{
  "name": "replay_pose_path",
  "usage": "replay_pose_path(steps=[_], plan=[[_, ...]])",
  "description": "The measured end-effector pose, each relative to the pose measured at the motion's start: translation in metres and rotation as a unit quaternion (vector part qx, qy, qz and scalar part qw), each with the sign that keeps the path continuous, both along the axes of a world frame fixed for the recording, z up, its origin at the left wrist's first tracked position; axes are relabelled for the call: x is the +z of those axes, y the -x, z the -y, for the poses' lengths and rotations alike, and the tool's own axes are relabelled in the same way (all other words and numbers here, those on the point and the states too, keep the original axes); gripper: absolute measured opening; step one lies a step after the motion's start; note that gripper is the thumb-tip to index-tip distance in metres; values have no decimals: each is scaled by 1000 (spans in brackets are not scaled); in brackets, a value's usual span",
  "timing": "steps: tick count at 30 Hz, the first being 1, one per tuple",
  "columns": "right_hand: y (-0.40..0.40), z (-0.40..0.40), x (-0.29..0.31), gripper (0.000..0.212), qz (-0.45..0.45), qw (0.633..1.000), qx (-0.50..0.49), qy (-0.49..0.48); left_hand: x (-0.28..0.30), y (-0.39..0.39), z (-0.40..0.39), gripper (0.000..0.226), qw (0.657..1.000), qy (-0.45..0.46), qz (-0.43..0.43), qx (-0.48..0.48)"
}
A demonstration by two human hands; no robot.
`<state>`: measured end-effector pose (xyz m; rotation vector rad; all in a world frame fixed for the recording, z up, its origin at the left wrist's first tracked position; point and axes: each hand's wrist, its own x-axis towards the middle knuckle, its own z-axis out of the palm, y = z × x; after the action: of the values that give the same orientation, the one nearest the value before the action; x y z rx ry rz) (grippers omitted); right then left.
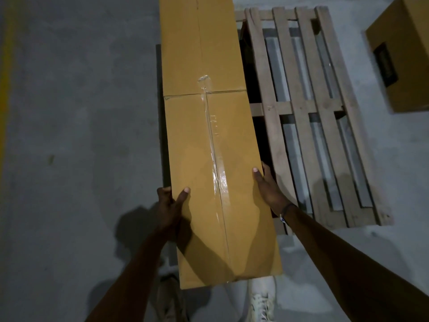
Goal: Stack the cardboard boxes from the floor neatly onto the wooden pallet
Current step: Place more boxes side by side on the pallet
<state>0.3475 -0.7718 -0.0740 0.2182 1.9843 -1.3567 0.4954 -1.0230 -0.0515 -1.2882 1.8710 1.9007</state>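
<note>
Both hands clamp the long tan cardboard box (209, 145) by its side edges.

Your left hand (170, 205) and right hand (270, 189) grip near its close end, thumbs on top, over the slatted wooden pallet's (325, 117) left side. It looks stiff yet unwieldy, possibly light; taking hold nearer the middle would balance it.

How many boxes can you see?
3. One long box held by both hands, another box beyond it on the pallet's left side, one box on the floor, far right. More may be hidden.
</note>
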Motion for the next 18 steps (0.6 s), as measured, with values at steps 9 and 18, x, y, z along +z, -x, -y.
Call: replay_pose_path(steps=[9, 18], plan=[[-49, -41, 13, 58, 21, 998, 56, -25, 15, -71, -29, 48, 1000, -1, 14, 15], [-157, -93, 33, 52, 78, 997, 2, -26, 29, -152, -67, 30, 999, -44, 24, -4]])
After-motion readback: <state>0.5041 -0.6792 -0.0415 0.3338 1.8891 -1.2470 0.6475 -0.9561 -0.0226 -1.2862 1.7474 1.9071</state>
